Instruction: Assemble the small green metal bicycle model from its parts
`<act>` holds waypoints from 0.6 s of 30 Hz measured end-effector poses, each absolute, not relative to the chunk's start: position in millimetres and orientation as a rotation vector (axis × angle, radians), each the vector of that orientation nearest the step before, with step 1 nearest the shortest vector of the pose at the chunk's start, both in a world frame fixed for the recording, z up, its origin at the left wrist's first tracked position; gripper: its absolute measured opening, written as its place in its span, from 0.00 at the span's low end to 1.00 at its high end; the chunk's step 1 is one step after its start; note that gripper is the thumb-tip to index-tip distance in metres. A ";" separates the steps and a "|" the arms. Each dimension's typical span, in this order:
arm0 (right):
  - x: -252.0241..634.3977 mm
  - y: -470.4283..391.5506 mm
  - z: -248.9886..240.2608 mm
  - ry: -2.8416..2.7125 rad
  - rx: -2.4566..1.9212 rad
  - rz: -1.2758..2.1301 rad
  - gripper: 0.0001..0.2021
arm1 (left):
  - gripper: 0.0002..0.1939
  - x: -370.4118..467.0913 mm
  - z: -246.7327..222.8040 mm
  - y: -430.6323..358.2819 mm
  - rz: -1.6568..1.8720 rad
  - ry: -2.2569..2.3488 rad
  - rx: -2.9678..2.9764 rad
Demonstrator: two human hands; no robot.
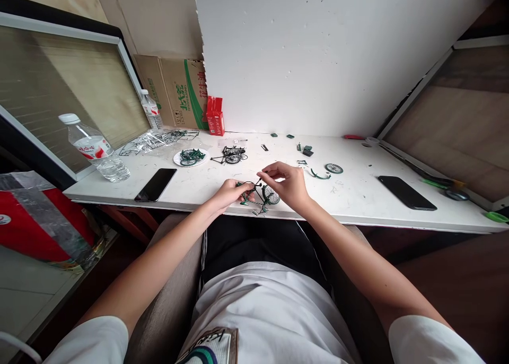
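Note:
At the table's front edge, my left hand grips a small dark green model bicycle by one end. A spoked wheel of the model shows between my two hands, and thin parts hang just over the edge. My right hand is closed above the model, thumb and forefinger pinched at a slim dark part that joins the frame. Whether that part is loose or attached I cannot tell. Beyond my right hand lie a loose spoked wheel and a curved green mudguard.
A black phone lies left, another phone right. Behind are a white plate with green model parts, a black model bicycle, part frames and a red box. A water bottle stands left.

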State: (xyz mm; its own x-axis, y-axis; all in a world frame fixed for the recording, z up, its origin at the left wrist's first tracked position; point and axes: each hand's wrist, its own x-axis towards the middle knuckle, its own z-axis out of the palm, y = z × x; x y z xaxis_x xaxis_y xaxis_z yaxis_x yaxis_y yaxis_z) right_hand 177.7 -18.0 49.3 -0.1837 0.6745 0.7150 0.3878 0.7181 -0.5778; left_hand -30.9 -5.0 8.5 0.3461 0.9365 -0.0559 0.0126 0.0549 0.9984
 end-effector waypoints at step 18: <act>180.1 -20.6 55.1 -1.988 -0.778 0.253 0.14 | 0.17 -32.2 6.5 -4.1 0.947 0.974 1.291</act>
